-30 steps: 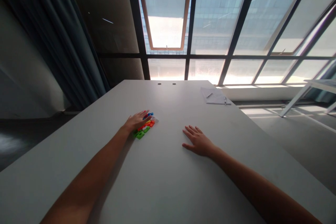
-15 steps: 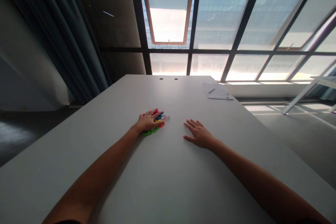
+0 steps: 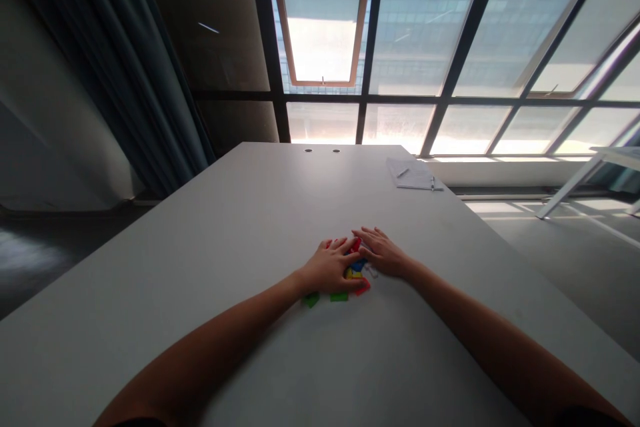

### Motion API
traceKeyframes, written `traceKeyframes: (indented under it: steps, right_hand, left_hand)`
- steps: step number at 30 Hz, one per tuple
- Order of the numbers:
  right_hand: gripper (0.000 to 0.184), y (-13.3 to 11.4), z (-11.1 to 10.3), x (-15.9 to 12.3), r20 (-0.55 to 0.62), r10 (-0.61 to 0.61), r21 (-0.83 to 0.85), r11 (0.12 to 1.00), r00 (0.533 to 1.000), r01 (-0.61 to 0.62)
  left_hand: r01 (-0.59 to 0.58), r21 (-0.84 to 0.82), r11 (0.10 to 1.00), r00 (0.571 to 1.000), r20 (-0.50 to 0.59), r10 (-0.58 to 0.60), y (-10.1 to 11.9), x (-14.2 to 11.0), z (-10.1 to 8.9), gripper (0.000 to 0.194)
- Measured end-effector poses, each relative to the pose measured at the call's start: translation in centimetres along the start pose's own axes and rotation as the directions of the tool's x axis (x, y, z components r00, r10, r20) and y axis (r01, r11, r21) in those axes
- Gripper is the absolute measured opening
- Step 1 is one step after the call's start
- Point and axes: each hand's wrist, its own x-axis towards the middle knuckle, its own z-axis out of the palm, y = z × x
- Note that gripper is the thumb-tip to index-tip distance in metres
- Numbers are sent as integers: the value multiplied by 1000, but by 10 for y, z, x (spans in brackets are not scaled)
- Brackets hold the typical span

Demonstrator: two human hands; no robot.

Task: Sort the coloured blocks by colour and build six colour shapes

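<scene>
On white table [image 3: 240, 213] before windows [image 3: 405, 33]: left hand [image 3: 329, 269] spread over coloured pieces [image 3: 357, 267], right hand [image 3: 386, 255] outstretched beside

A person's dark left sleeve [image 3: 140, 423] and dark right sleeve [image 3: 593, 416] (mere slivers of cloth) edge the frame's lower left and lower right; both forearms [image 3: 225, 340] and hands [image 3: 327, 270] are bare.

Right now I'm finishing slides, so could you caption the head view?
Left hand spread over small colourful pieces on a white table, right hand close by, tall windows beyond.
</scene>
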Motion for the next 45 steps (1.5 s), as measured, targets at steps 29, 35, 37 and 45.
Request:
traceKeyframes:
  steps: [29, 35, 37, 45]
  right_hand:
    - [30, 20, -18, -1, -311, 84, -262, 950, 947, -171]
    - [37, 20, -19, -4, -360, 69, -291, 939, 931, -182]
    - [42, 17, -19, -5, -387, 47, -300, 938, 921, -174]
    - [37, 14, -18, -3, -291, 166, -342, 902, 942, -264]
  left_hand:
    - [155, 70, 985, 941, -314, -126, -127, -31, -19, 57]
    - [187, 66, 980, 947, -278, -162, -128, -27, -13, 56]
    - [184, 83, 979, 949, -275, -155, -129, -27, -13, 55]
    - [180, 99, 979, 953, -263, -149, -128, -29, -14, 57]
